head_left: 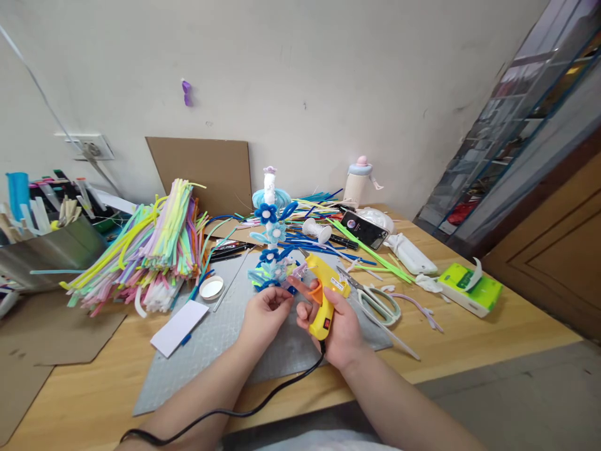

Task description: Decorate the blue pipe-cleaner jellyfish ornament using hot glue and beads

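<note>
In my right hand (345, 329) is a yellow hot glue gun (323, 319) with an orange trigger. Its nozzle points up and away, and a black cord runs from the handle's bottom over my left forearm. My left hand (268, 313) is closed in a pinch just left of the gun; whatever lies between its fingertips is hidden or too small to name. Just beyond both hands stands an upright pipe-cleaner flower tower (275, 233), with blue and light-blue flowers and a white top. Its base is partly covered by my fingers.
A grey cutting mat (188, 373) lies under the work. Bundled pipe cleaners (164, 232), a small white-filled round lid (211, 287) and a white card (179, 327) are left. Scissors (375, 304), a phone (364, 228), a bottle (358, 185) and a tissue pack (469, 288) are right.
</note>
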Demonstrator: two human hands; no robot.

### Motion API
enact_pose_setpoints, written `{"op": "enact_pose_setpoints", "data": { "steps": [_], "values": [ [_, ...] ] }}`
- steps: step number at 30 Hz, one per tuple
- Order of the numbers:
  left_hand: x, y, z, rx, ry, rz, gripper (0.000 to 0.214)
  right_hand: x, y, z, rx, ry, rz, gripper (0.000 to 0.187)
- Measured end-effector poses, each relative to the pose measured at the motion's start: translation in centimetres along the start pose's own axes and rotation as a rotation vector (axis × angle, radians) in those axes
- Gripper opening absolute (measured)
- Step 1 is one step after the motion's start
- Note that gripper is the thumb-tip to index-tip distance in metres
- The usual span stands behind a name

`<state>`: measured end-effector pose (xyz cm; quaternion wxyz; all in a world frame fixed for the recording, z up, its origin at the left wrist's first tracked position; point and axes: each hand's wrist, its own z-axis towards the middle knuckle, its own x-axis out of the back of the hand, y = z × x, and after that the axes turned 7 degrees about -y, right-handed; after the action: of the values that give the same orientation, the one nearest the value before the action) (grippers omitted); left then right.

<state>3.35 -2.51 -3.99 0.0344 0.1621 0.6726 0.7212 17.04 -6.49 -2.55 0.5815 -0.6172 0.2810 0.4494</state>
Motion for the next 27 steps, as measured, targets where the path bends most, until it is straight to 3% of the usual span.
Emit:
{"op": "enact_pose_setpoints", "data": {
  "steps": [5, 10, 19, 27],
  "values": [
    [-0.1, 0.2, 0.1, -0.015, 0.003, -0.019, 0.018, -0.3, 0.0, 0.1, 0.033, -0.031, -0.004, 0.013],
    [0.2, 0.3, -0.2, 0.009, -0.008, 0.067, 0.018, -0.5, 0.1, -0.1, 0.009, 0.018, -0.044, 0.013],
    [1.6, -0.5, -0.3, 0.176, 0.047, 0.330, 0.019, -0.3, 0.7, -0.4, 0.043, 0.037, -0.174, 0.012],
    [2.3, -1.3, 0.2, 0.195, 0.085, 0.447, 0.016, -0.6, 1.1, -0.1, -0.050, 0.031, -0.139, 0.017]
  ]
}}
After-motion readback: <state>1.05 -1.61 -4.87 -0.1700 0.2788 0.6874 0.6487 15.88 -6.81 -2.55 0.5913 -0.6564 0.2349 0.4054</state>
